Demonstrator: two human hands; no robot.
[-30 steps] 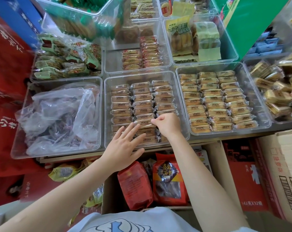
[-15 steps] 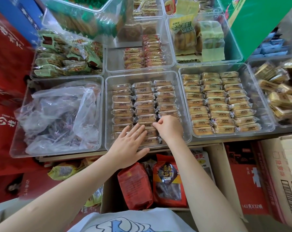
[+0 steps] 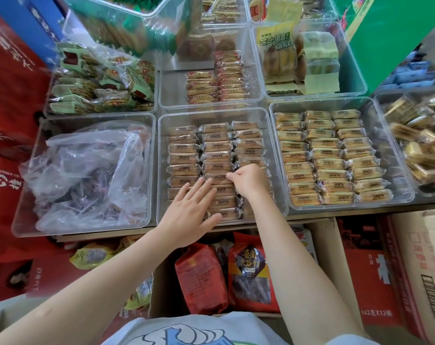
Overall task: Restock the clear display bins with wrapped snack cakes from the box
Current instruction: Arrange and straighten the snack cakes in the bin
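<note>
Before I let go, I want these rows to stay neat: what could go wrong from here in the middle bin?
1. The right hand pinches a wrapped cake in the middle row; pulling back fast could drag it askew.
2. The left hand lies flat on the near cakes; sliding it off might shift them.
3. The middle bin sits at the shelf's front edge, so hard pressing may nudge it.
</note>
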